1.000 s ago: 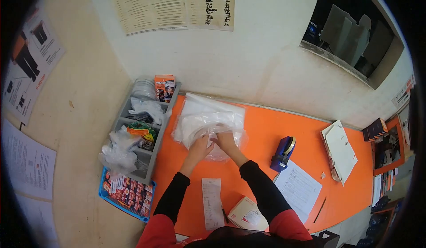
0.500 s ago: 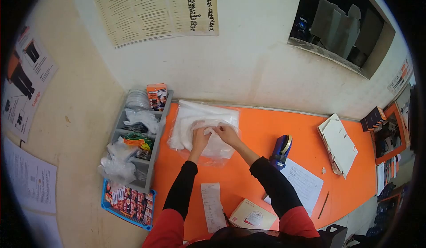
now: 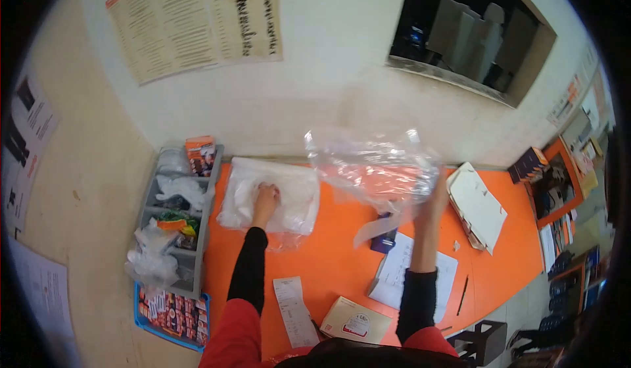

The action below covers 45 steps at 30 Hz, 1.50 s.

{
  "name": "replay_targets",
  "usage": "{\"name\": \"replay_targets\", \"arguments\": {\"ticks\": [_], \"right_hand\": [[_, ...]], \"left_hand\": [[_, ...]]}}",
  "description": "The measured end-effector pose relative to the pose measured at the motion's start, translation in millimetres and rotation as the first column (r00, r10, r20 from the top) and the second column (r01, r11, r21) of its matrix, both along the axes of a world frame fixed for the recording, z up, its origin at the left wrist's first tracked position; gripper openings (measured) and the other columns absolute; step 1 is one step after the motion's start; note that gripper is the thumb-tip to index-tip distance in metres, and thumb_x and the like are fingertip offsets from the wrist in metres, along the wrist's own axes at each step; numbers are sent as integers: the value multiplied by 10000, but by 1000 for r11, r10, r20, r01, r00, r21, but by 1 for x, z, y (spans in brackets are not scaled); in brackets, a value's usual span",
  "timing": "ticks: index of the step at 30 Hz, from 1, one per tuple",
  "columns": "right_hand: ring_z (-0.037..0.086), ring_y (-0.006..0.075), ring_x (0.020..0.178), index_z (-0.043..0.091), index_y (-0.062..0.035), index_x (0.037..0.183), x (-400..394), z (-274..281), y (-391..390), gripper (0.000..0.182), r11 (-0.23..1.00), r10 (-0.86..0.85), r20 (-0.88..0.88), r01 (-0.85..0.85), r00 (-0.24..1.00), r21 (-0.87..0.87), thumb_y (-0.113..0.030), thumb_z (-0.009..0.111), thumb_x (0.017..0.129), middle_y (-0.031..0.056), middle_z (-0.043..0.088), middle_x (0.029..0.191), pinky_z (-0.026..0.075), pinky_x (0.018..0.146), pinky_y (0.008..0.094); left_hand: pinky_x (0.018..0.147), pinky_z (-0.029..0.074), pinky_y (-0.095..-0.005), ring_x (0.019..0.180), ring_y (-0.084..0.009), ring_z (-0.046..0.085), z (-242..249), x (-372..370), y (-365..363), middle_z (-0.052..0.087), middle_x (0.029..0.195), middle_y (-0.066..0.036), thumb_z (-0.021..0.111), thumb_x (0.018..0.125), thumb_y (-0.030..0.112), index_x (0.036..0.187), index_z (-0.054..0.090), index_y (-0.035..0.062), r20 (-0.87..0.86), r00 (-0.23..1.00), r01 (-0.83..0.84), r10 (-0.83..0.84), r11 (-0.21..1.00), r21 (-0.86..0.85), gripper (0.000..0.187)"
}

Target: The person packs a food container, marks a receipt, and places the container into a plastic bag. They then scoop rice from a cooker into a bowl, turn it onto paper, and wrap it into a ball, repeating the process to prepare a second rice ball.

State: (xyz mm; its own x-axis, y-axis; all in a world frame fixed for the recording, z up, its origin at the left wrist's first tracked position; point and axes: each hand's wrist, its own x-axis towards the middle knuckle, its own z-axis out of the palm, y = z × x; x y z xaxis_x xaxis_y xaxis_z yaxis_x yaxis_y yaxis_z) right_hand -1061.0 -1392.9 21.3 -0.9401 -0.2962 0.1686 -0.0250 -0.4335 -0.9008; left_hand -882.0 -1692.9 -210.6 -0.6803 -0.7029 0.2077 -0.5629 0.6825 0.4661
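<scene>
My left hand [image 3: 265,200] rests on a stack of white translucent plastic bags [image 3: 299,200] at the back left of the orange table. Its fingers are curled in and closed; whether they pinch any of the plastic is hidden. Raised over the table on the right, my right hand [image 3: 432,200] is closed on a clear plastic bag [image 3: 374,171]. That bag spreads out to the left of the hand, up against the wall, and its lower end hangs in front of a blue tape dispenser [image 3: 383,242]. The right fingers are blurred and partly behind the plastic.
A grey divided organizer [image 3: 200,236] with bags and packets stands left, above a blue tray [image 3: 172,318]. Near me lie a receipt [image 3: 296,309] and a cream box [image 3: 355,320]. A written sheet [image 3: 420,276], a pen [image 3: 463,295] and a worn folder [image 3: 476,207] are on the right.
Both hands were together on the bag stack. My right hand has lifted a clear bag away to the right; my left hand stays on the stack. The view has shifted slightly right.
</scene>
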Motion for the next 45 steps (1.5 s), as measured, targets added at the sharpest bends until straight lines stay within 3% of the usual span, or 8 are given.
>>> {"name": "replay_targets", "arguments": {"ticks": [3,9,15,24,30,38,41,45], "right_hand": [[522,171,1012,441,-5,1212,0,34,66,483,987,-86,-110,70,990,-143,-399,431,932,94,520,1137,442,841,306],[494,196,990,392,-18,1153,101,32,109,552,997,36,-565,11,824,80,-509,409,902,97,482,1086,408,848,341],[470,128,793,499,-24,980,150,59,122,296,776,623,-343,-503,703,380,-305,416,940,45,492,885,388,708,261],[496,163,923,496,-40,1100,120,20,173,316,890,454,184,-433,872,-146,-273,485,888,81,548,997,354,866,299],[462,265,1166,420,-43,1301,165,-61,182,604,133,905,-175,-648,388,-750,-436,478,846,140,503,1243,262,1055,397],[587,89,708,641,6,980,120,-47,149,294,631,537,133,-502,833,592,-233,666,810,42,644,797,466,621,218],[575,89,656,661,17,905,137,-65,132,217,873,382,105,-396,918,284,-176,667,806,34,637,750,451,585,200],[593,109,718,643,32,953,157,-53,128,240,901,420,277,-433,864,-17,-154,661,803,62,649,826,469,656,227]], "left_hand": [[884,424,-415,986,-380,547,-25,3,-34,595,1044,-212,567,807,110,1030,614,-3,456,811,300,-367,930,214,254],[1045,282,-401,1261,-297,390,274,81,185,429,1332,-197,594,839,305,1291,426,-20,-709,566,823,-419,238,516,582],[1104,81,-413,1387,-241,-10,306,58,223,3,1499,-130,737,681,452,1421,77,19,-645,568,566,-511,812,-145,1082],[556,474,-234,570,-46,488,290,50,263,583,667,30,645,827,236,858,648,12,-501,686,637,-528,102,764,225],[474,378,-207,504,-34,427,301,56,251,532,625,34,629,840,219,851,643,8,-470,812,571,-347,306,762,211],[535,434,-306,636,-150,536,263,51,221,523,770,-39,680,759,219,971,586,26,-93,831,555,-548,809,192,302],[631,466,-358,731,-235,563,249,62,278,522,919,-88,722,703,257,964,568,29,-263,844,277,-467,799,-533,379],[734,460,-323,727,-186,587,199,67,327,597,929,-96,678,779,207,933,589,36,-390,829,508,-401,832,224,246]]}}
